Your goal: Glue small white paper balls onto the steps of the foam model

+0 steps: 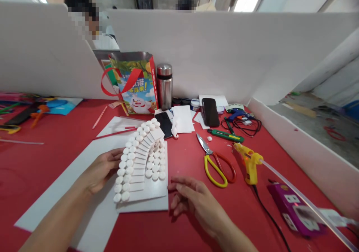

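A white board model (154, 188) with a curved row of steps and many round white discs lies in the middle of the red table. My left hand (105, 167) is at its left edge, its fingertips partly hidden behind the model. On the other side, my right hand (193, 201) has its fingers apart and slightly bent, close to the model's right edge, with nothing held. Under the model's left part is a large white sheet (98, 192).
Scissors (214, 164), a yellow glue gun (249, 162) and a purple box (294, 209) lie to the right. Behind are a green cutter (226, 135), phone (165, 124), steel flask (165, 87) and colourful bag (137, 85). White partitions (196, 53) border the table; people are beyond.
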A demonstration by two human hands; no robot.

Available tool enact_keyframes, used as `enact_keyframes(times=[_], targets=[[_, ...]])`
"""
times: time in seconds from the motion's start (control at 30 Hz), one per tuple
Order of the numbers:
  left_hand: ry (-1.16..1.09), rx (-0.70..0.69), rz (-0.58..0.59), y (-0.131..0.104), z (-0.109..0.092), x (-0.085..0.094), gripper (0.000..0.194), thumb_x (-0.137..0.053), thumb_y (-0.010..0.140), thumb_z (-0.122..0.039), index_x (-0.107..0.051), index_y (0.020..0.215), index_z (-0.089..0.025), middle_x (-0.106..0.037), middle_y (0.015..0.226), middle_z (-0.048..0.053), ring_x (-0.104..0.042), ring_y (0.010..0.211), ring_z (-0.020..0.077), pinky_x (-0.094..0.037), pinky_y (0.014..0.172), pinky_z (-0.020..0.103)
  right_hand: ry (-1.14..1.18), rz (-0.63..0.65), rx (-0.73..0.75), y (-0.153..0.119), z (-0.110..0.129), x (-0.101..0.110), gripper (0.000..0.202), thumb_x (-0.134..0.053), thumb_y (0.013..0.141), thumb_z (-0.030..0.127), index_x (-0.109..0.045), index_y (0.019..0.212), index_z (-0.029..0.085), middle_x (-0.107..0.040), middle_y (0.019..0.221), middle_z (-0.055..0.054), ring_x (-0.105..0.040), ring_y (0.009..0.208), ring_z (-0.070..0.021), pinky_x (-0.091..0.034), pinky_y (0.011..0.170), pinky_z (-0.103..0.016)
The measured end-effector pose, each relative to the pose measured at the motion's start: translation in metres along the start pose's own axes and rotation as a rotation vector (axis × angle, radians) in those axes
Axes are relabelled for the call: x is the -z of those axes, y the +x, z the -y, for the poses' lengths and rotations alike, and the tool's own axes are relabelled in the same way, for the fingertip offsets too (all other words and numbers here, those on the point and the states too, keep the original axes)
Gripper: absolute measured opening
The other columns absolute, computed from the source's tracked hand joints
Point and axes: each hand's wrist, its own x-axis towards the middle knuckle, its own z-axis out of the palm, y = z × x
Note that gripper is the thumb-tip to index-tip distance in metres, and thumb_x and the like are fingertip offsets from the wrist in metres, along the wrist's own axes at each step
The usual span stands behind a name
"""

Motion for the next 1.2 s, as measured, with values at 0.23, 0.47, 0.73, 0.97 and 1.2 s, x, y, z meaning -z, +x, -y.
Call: enact_keyframes(times=[0.23, 0.47, 0.73, 0.97, 1.2], targets=[[0.036, 0.008, -0.011, -0.001, 0.0, 0.002, 0.051, -0.086, 0.054, -0.01, -0.075, 0.103, -0.02, -0.081, 0.099, 0.006, -0.076, 0.081, 0.0229, -0.056, 0.067, 0.026, -0.139, 0.016, -0.039, 0.006, -0.012, -0.001, 0.052, -0.074, 0.082, 0.049, -0.057, 0.118, 0.015, -0.068, 0.096, -0.007, -0.067, 0.051, -0.0148, -0.059, 0.05, -0.034], [0.147, -0.042, -0.195, 0.003, -0.02, 0.033, 0.032, -0.074, 0.056, -0.01, -0.074, 0.086, -0.021, -0.075, 0.069, -0.003, -0.069, 0.062, 0.0185, -0.049, 0.055, 0.023, -1.199, -0.072, 0.543, -0.014, -0.01, 0.0, 0.032, -0.066, 0.091, 0.036, -0.07, 0.116, 0.017, -0.074, 0.106, -0.014, -0.069, 0.097, -0.0309, -0.058, 0.086, -0.047], [0.222, -0.023, -0.205, 0.019, -0.023, 0.05, 0.037, -0.072, 0.058, -0.012, -0.075, 0.094, -0.021, -0.077, 0.072, -0.002, -0.071, 0.061, 0.0155, -0.051, 0.054, 0.019, -1.835, 0.093, 0.613, 0.006, -0.034, -0.021, 0.084, -0.06, 0.094, 0.058, -0.046, 0.153, -0.001, -0.03, 0.162, -0.034, -0.03, 0.152, -0.0494, -0.033, 0.118, -0.071], [0.28, 0.039, -0.153, 0.022, -0.028, 0.062, 0.051, -0.063, 0.058, -0.008, -0.071, 0.108, -0.016, -0.079, 0.074, -0.003, -0.072, 0.068, 0.016, -0.053, 0.06, 0.022, -1.973, -0.028, 0.676, 0.009, -0.03, -0.012, 0.078, -0.053, 0.098, 0.057, -0.052, 0.149, 0.0, -0.038, 0.156, -0.035, -0.039, 0.148, -0.048, -0.04, 0.114, -0.069], [0.318, -0.019, -0.134, 0.022, -0.021, 0.069, 0.041, -0.07, 0.07, -0.016, -0.07, 0.111, -0.012, -0.08, 0.079, -0.001, -0.072, 0.074, 0.0157, -0.054, 0.074, 0.026, -2.041, 0.054, 0.769, -0.002, -0.012, 0.009, 0.071, -0.049, 0.1, 0.056, -0.054, 0.149, 0.004, -0.043, 0.157, -0.029, -0.04, 0.148, -0.045, -0.045, 0.115, -0.06]])
